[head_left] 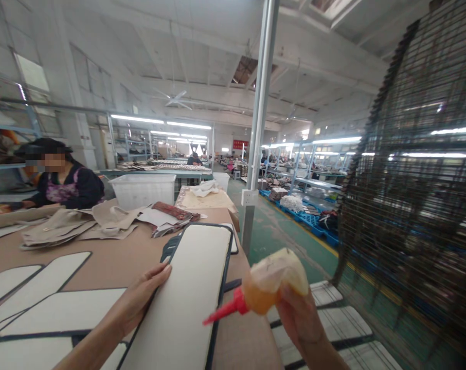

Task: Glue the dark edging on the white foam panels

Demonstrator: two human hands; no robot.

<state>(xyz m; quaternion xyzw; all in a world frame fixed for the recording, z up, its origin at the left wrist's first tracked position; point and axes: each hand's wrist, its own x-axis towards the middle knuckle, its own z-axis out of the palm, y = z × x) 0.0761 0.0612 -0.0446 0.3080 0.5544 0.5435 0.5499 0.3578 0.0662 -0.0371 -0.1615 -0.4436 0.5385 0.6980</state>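
My left hand (150,288) grips the left edge of a long white panel (182,277) with a dark border and rounded corners, thumb on top and fingers hidden beneath. In my right hand (300,308) is a squeeze bottle (275,280) of amber liquid, tipped so that its red nozzle (227,310) points left and slightly down over the panel's right side. Whether the nozzle touches the panel, I cannot tell. More white panels with dark edges (67,311) lie on the brown table to the left, some overlapping.
Beige fabric pieces (59,226) and a reddish-brown bundle (175,211) lie farther back on the table (148,246). A person (71,180) sits at the far left. Beyond the table stand a white bin (144,190) and a metal post (256,154). A wire rack (406,169) rises at right, above panels (344,324).
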